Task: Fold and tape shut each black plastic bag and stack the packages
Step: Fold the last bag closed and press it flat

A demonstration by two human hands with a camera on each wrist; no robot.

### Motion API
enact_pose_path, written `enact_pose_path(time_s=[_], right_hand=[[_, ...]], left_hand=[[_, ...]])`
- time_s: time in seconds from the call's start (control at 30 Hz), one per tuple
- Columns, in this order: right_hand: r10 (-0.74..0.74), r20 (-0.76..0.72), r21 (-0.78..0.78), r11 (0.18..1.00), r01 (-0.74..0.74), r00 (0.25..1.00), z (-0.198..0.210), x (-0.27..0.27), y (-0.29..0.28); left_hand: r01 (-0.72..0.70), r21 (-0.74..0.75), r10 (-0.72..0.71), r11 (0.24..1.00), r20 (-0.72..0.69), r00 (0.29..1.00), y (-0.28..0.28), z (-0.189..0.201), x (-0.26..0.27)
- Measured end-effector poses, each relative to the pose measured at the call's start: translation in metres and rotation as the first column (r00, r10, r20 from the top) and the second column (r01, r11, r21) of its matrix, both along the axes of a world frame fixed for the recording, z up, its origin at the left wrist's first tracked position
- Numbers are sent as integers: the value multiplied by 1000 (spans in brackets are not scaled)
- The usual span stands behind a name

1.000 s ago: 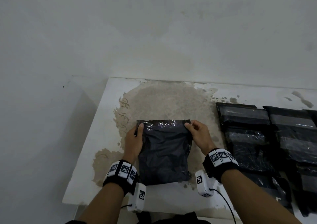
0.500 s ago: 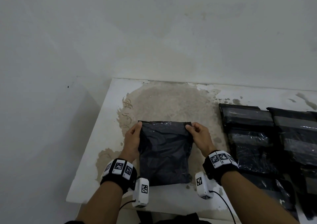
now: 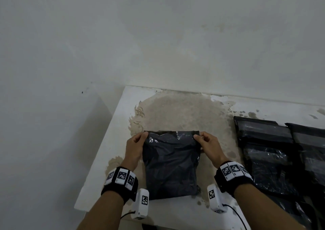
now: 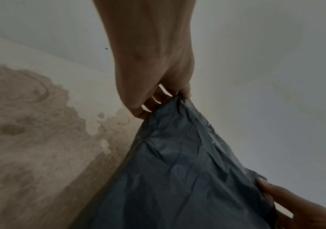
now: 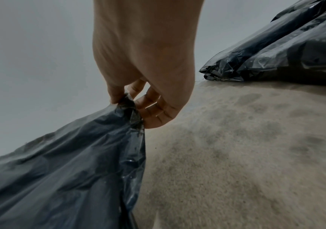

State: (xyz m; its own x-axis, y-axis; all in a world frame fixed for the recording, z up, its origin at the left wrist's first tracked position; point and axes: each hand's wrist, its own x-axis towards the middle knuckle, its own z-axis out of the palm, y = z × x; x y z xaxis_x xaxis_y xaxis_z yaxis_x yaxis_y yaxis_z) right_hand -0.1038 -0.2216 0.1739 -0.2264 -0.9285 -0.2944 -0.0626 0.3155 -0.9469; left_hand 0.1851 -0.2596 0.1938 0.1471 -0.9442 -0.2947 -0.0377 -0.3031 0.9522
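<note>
L hand & R hand each pinch a top corner of black bag on surface; top edge prob. folded over.

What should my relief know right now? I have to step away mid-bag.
Left hand: pinches the bag's far left corner.
Right hand: pinches its far right corner.
Bag lies on the table, top edge being folded; no tape on it visible.
Done: packages lie to the right.
Left: finish the fold, tape it, stack it.
</note>
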Motion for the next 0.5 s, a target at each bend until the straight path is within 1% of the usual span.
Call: enact_pose_path(time_s=[0.1, 0.3, 0.37, 0.43, 0.5], right_hand=[[60, 38, 14, 998, -60, 998, 11, 11, -8], [161, -13, -16, 987, -161, 987, 9, 29, -32], [182, -39, -24, 983, -183, 982, 8, 38, -41], [192, -61, -27, 981, -194, 979, 9, 48, -51], [210, -66, -35, 977, -212, 976, 12, 58, -60]], left_hand=[[-28, -17, 29, 999, 24, 999, -3, -1, 12], [-53, -62, 58, 997, 79, 995, -9, 8, 33], [-72, -56, 77, 996, 86, 993, -8, 8, 40], [-49, -23, 51, 999, 81, 995, -6, 6, 48], [14, 24, -17, 1000, 95, 995, -4, 1, 53]])
